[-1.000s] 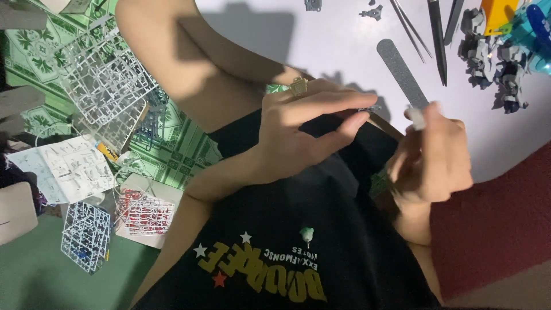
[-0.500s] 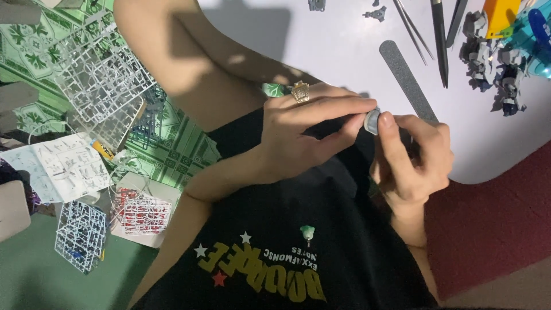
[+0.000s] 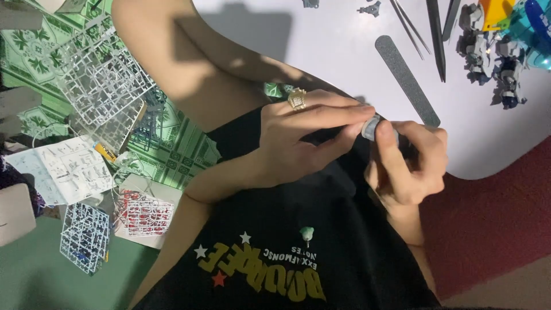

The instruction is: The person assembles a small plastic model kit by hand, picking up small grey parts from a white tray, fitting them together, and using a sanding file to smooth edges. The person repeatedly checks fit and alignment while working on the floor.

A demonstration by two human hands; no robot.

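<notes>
My left hand, a gold ring on one finger, and my right hand meet over my lap at the near edge of the white table. Both pinch a small grey model part between their fingertips; most of the part is hidden by the fingers. A grey sanding file lies flat on the table just beyond my right hand, untouched. A tiny pale green piece rests on my black shirt below the hands.
Thin tweezers and a dark pointed tool lie at the table's back. A partly built grey and blue model stands far right. Grey plastic sprues, instruction sheets and more sprues cover the floor at left.
My right hand has let go of the sanding file, which now lies on the table, and has come down to pinch the small grey part together with my left hand.
</notes>
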